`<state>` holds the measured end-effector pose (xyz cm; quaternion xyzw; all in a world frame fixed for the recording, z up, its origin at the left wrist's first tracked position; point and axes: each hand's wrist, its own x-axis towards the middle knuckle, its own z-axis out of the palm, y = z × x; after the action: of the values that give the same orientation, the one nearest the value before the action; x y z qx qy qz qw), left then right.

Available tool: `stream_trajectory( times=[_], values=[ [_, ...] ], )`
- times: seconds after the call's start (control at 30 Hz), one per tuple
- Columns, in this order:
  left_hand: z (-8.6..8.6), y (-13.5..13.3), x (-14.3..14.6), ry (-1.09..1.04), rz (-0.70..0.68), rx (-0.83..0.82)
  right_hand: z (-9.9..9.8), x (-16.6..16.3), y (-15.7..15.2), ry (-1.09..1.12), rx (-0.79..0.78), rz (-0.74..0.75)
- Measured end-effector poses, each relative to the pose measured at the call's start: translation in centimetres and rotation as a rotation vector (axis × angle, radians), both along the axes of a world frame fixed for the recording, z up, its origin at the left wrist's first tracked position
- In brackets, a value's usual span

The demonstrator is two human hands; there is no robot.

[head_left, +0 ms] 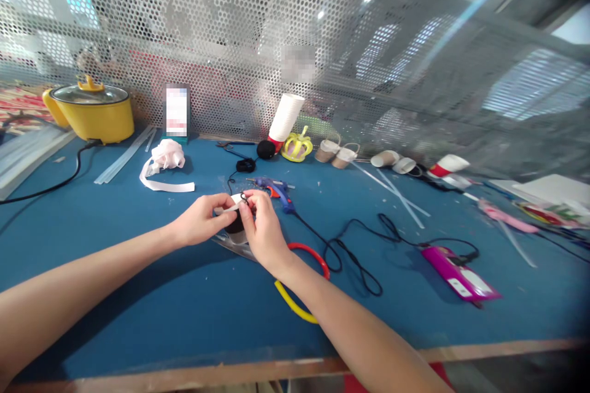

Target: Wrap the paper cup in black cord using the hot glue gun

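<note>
Both hands are at a small paper cup (237,237) with a black band of cord wound round it. My left hand (206,219) grips the cup's near-left rim, fingers and thumb closed. My right hand (263,230) pinches a loop of black cord (244,198) at the cup's right rim; the fingers partly hide the cup. From there the cord leads back to a small black bundle (246,164). Just behind the right hand lies a blue glue gun (276,187) with an orange trigger. A red tube (312,253) and a yellow tube (295,306) curve beside the right forearm.
A yellow electric pot (99,116) stands back left, near a crumpled white paper strip (166,156). Stacked paper cups (286,116), a yellow pumpkin-like craft (297,146) and small cup baskets (345,156) line the perforated screen (221,31). Cables run right to a purple power strip (454,270).
</note>
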<state>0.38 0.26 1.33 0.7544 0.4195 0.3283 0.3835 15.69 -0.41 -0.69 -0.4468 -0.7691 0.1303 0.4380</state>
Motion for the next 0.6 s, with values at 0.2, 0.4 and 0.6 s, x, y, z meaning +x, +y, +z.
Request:
stream_trajectory(
  times=[0.2, 0.4, 0.6],
  values=[
    [0.0, -0.1, 0.0, -0.001, 0.005, 0.014, 0.5, 0.0, -0.3, -0.031, 0.006, -0.010],
    [0.1, -0.1, -0.1, -0.015, -0.029, -0.001, 2.3, 0.4, 1.2, 0.076, -0.106, 0.092],
    [-0.2, -0.1, -0.1, -0.041, -0.026, -0.011, 5.7, -0.7, 5.2, 0.176, -0.310, 0.119]
  ],
)
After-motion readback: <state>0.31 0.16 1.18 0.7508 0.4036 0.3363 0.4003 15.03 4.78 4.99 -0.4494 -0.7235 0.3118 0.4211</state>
